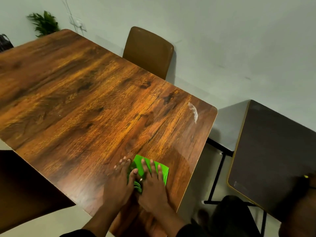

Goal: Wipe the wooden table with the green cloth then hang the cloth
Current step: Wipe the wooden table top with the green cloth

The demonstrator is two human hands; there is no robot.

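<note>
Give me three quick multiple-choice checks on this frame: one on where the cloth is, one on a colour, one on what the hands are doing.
1. Where on the wooden table does the green cloth lie?
A. near edge, close to the person
B. far corner by the plant
C. middle of the top

2. What colour is the chair at the far side?
A. white
B. brown
C. blue

3. How do the hands meet the cloth?
A. both lifted clear
B. one pinches it in the air
C. both pressed flat on it

Answers: 1 A, the cloth sits by the near edge. 2 B, its back is brown. 3 C, left hand and right hand lie palms down on it.
</note>
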